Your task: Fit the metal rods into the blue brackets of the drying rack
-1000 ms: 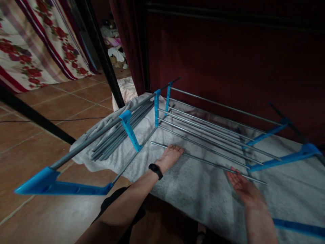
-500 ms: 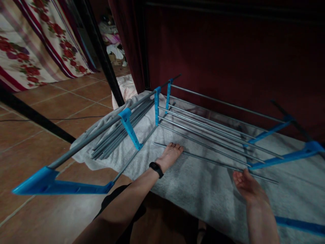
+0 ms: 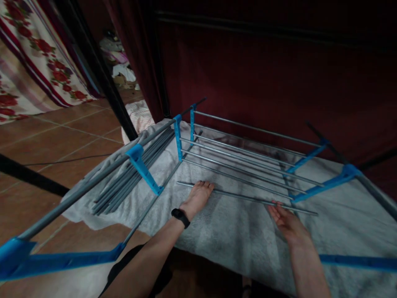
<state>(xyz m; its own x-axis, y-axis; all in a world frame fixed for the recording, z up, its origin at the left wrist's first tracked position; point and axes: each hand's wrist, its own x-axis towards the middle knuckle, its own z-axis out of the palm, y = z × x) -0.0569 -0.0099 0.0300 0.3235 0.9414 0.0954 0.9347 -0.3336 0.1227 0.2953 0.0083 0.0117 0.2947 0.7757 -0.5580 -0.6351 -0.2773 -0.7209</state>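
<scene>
A thin grey metal rod (image 3: 238,196) runs slantwise over the grey blanket, in front of a half-built rack with blue plastic brackets (image 3: 325,185). My left hand (image 3: 201,194), back upward and a black band on the wrist, is closed around the rod near its left end. My right hand (image 3: 283,219) has its palm turned partly up. Its fingers hold the rod near the right end, with the fingertips behind it. Several parallel rods (image 3: 235,145) span the rack between the left and right brackets. A blue bracket (image 3: 144,169) hangs from the rack's left tube.
A bundle of loose grey rods (image 3: 133,178) lies on the blanket (image 3: 235,240) at left. Dark posts (image 3: 102,74) stand beside the blanket, and a dark red curtain (image 3: 248,82) hangs behind. A cable (image 3: 71,159) crosses the tiled floor (image 3: 56,140).
The view has shifted, so the rack appears further left. My right hand's fingers have straightened somewhat along the rod, and its thumb shows less. My left hand keeps its hold.
</scene>
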